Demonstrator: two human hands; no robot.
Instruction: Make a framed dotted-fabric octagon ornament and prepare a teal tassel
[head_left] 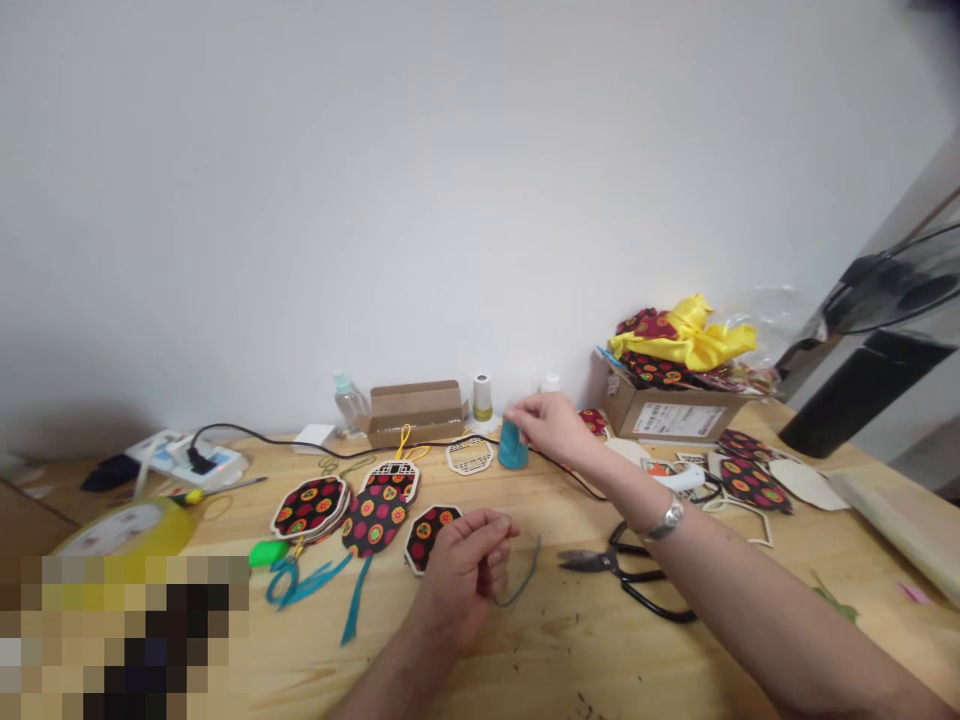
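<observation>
My right hand (553, 425) reaches to the back of the table, its fingers closed on the top of a teal spool of thread (514, 448) that stands upright there. Nearer to me, my left hand (474, 555) is pinched closed. A loose teal thread (525, 585) curls out beside it, seemingly from its fingers. Partly behind that hand lies an octagonal piece with dark floral fabric (424, 535) and a pale rim. To the right, black-handled scissors (592, 562) rest with their blades towards the left hand.
Floral fabric pieces (310, 507) and teal tassels (319, 582) lie left. A power strip (206, 465) with a black cable is farther left. Along the wall stand a small bottle (349, 405) and an open carton (418, 408). A box of fabric (667, 415) sits back right, near a glue gun (679, 478).
</observation>
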